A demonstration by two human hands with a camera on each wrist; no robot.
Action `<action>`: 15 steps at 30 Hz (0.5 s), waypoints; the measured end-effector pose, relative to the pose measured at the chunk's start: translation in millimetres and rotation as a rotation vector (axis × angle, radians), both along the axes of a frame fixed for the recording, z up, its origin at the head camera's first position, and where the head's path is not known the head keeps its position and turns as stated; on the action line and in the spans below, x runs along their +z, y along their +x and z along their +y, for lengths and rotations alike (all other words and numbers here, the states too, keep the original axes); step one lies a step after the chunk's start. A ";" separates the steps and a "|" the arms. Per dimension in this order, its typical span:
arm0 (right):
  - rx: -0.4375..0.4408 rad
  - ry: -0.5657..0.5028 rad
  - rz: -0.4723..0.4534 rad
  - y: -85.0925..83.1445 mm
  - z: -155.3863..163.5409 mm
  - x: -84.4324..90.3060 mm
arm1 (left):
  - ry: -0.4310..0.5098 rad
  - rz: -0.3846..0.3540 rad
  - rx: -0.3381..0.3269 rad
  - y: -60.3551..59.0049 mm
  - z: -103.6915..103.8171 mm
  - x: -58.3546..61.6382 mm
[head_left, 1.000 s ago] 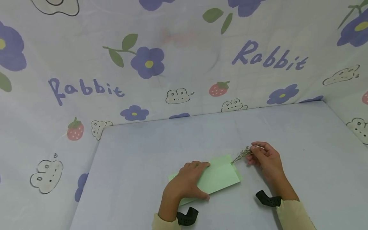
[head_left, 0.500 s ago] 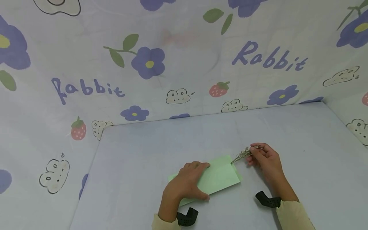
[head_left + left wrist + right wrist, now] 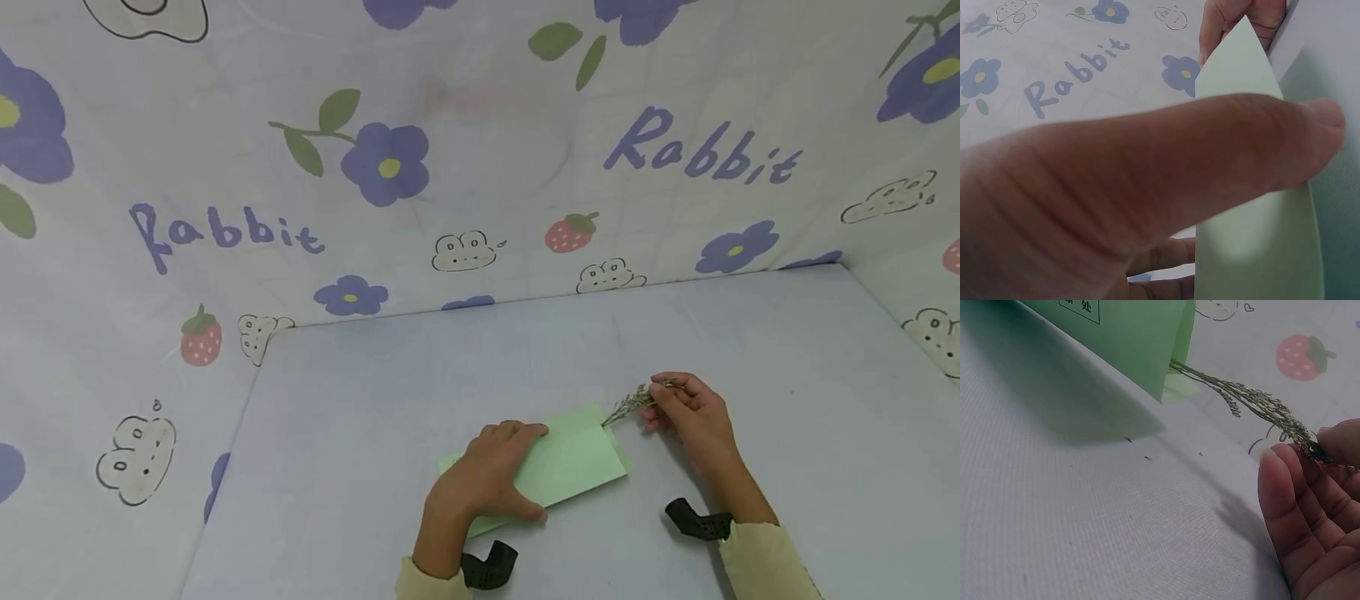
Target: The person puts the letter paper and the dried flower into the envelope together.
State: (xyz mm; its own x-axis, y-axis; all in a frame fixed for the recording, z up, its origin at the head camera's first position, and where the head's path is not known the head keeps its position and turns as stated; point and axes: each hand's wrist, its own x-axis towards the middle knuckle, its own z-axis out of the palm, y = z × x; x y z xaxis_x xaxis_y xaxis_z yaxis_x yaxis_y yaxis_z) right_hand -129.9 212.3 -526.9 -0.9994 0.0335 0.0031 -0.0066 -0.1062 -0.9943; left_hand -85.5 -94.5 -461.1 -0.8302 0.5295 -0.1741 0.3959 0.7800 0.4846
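A light green envelope (image 3: 577, 462) lies tilted over the table, its open end toward the right. My left hand (image 3: 483, 475) holds it by the left part, the thumb (image 3: 1241, 140) across one face and other fingers beyond it in the left wrist view. Over on the right, my right hand (image 3: 697, 417) pinches a sprig of dried flowers (image 3: 628, 403) by its tip between thumb and fingers. The stems of the sprig (image 3: 1235, 394) reach into the envelope's opening in the right wrist view; their ends are hidden inside. Printed characters in a box show on the envelope (image 3: 1129, 344).
A pale cloth covers the table (image 3: 360, 400). Small dark crumbs (image 3: 1127, 439) lie on it below the envelope. A printed curtain (image 3: 480, 150) stands behind and at the sides. Black wrist mounts (image 3: 491, 567) sit on both forearms.
Almost nothing differs. My right hand and the dried sprig have shifted very slightly to the left; the left hand and the envelope have stayed put.
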 end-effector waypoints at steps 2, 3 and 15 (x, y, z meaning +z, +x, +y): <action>-0.002 0.004 -0.001 0.0 -0.1 -0.4 | -0.001 -0.004 0.000 0.0 0.4 0.6; -0.003 0.009 0.000 -0.1 -0.1 -0.6 | -0.001 -0.007 0.000 0.1 0.6 0.9; -0.001 0.064 0.007 -0.3 -0.7 -0.6 | -0.005 -0.002 0.000 0.0 0.9 -2.0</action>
